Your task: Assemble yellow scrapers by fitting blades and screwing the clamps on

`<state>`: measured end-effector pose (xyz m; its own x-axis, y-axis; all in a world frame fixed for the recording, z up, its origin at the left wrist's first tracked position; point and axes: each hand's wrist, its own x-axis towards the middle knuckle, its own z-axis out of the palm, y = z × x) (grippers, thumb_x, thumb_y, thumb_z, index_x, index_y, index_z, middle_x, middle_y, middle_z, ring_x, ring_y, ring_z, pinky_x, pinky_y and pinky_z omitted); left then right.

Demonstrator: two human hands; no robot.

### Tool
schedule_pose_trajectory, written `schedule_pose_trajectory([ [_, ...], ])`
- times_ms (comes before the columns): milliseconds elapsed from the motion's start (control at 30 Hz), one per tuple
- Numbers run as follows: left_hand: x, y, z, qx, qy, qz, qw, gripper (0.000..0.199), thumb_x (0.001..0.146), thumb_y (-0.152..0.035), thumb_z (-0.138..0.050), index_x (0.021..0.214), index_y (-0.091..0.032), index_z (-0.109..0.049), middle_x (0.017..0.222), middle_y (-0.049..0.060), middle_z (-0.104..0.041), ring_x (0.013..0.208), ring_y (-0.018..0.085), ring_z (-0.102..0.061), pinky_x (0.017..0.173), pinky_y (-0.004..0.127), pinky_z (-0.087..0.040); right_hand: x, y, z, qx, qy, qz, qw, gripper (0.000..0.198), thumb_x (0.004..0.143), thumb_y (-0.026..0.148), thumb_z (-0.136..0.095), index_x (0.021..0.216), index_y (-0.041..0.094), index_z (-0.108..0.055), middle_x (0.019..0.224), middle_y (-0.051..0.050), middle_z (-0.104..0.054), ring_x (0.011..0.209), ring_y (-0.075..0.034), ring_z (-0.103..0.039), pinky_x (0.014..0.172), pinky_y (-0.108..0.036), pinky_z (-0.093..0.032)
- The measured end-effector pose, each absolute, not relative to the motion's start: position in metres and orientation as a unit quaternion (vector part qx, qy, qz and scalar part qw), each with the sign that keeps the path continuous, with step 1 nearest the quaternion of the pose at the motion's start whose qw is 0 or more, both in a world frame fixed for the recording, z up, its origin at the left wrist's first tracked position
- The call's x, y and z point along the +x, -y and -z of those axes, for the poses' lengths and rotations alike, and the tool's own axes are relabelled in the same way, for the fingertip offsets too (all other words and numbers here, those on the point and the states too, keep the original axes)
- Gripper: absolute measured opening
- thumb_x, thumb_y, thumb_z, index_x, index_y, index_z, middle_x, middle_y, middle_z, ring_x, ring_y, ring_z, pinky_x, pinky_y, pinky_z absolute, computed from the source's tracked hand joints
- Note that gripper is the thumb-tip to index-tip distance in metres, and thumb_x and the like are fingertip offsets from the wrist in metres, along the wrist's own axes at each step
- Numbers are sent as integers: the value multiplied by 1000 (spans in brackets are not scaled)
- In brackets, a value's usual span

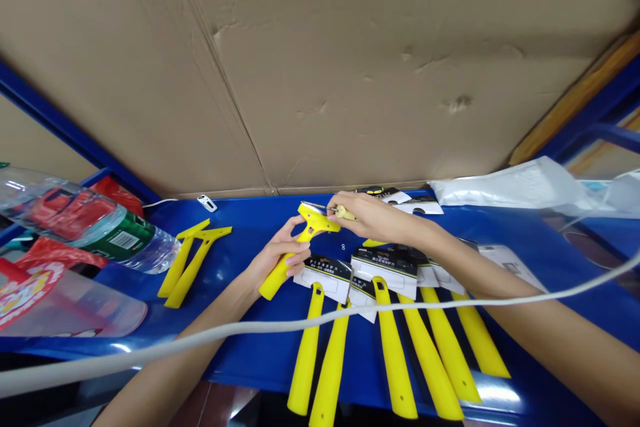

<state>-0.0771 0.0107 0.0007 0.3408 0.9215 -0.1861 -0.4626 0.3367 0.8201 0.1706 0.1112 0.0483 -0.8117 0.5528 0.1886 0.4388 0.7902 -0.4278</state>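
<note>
My left hand [280, 250] is closed around the handle of a yellow scraper [274, 280], its wide head tilted up and to the right. In my right hand [373, 215] is a screwdriver with a pale yellow handle [345, 213]. Its thin metal shaft reaches left to the scraper's head; the exact contact of the tip is too small to make out. Below my right forearm lie several yellow scrapers [395, 363] with black-and-white cards [327, 277] over their heads. Two bare yellow scrapers [187, 273] rest left of my left hand.
A blue shelf [240, 217] bears everything, backed by cardboard [320, 80]. At left lie a large water bottle [123, 237] and a clear cup [110, 307]. A small white object [207, 203] is behind. White plastic packaging [510, 183] lies back right. A white cable [240, 328] crosses in front.
</note>
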Motion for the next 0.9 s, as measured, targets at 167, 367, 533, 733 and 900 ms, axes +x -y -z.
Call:
schedule_pose_trajectory([
  [167,-69,-4,2,377,-332,-410,761,63,86,-17,-87,135,-29,-50,67,-10,-58,39,4,-39,38,15,-34,164,-96,-54,-266,941,-155,142,18,112,27,-53,120,17,-66,122,-14,-73,101,-27,-70,84,-36,-46],
  [367,-64,-2,3,398,-336,-380,764,60,89,-21,-86,134,-28,-47,59,-13,-54,35,7,-43,39,17,-39,162,-88,-58,-265,957,-78,83,22,112,22,-52,127,17,-67,129,-14,-72,103,-26,-72,78,-33,-45],
  [533,-58,2,2,400,-339,-381,761,62,88,-17,-85,135,-25,-47,62,-12,-57,38,7,-45,38,18,-44,164,-82,-60,-250,964,-46,73,22,112,21,-49,121,16,-69,116,-12,-73,87,-22,-69,69,-33,-40],
  [733,-57,6,-2,389,-331,-378,772,62,88,-14,-84,135,-25,-47,72,-9,-63,38,6,-46,40,18,-46,164,-79,-62,-266,960,-44,71,18,111,20,-51,119,17,-67,115,-12,-73,90,-24,-70,67,-34,-36],
  [900,-61,5,0,392,-328,-366,778,59,89,-15,-83,136,-26,-50,62,-12,-55,38,7,-46,40,18,-43,163,-82,-64,-282,951,-87,96,15,110,20,-54,117,20,-68,115,-10,-77,95,-25,-72,72,-33,-39],
])
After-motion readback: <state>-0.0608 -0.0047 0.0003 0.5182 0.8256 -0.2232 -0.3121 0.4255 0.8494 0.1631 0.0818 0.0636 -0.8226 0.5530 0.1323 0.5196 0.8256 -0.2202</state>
